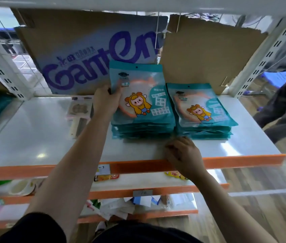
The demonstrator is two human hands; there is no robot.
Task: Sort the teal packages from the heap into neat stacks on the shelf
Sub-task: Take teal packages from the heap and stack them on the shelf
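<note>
Grips the top teal package with the left hand atop the left stack, mid-shelf; hovers the right hand, loosely curled and empty, at the front edge before the right stack

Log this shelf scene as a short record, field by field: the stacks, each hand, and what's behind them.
shelf: white board, orange front edge
left stack: teal packages, close beside the right stack
right stack: teal packages, top one lying flat
left hand: grips the top package of the left stack by its left edge
right hand: at the shelf front, before the right stack; blurred, hold unclear
behind: cardboard sheets standing upright
</note>
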